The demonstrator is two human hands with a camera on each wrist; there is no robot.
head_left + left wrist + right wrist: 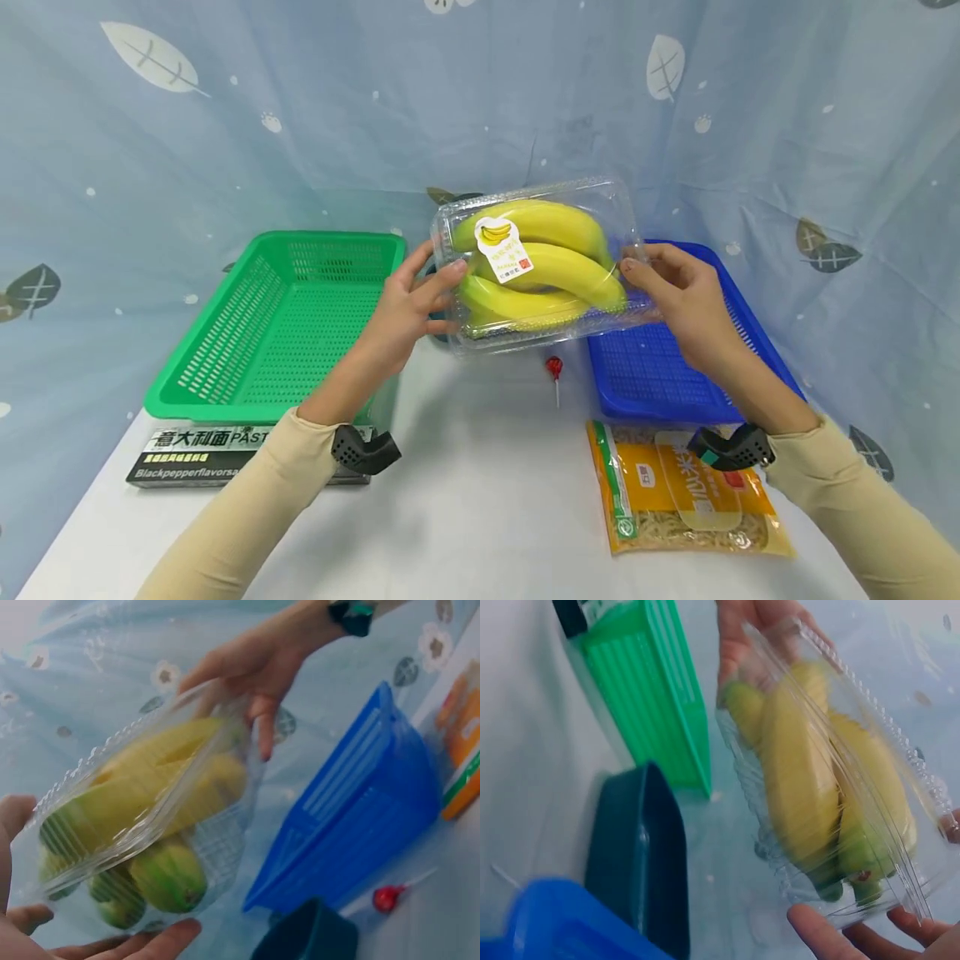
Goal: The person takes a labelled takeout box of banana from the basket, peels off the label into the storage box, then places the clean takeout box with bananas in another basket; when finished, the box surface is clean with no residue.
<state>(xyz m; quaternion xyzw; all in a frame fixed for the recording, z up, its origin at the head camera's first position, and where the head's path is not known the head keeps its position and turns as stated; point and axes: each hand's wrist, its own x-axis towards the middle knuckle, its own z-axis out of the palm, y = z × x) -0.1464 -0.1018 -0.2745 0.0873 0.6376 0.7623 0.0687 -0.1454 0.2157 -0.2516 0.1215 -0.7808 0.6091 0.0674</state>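
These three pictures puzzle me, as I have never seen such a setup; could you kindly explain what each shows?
No machine here: a person works with bare hands. The wide picture comes from a head-worn camera; the other two from cameras strapped to each wrist. The left hand and right hand hold a clear plastic box of bananas between them, above the table. On the table lie a green basket, a blue basket, a pasta box, an orange packet of noodles and a red lollipop. The wrist views also show a dark tray behind the box.
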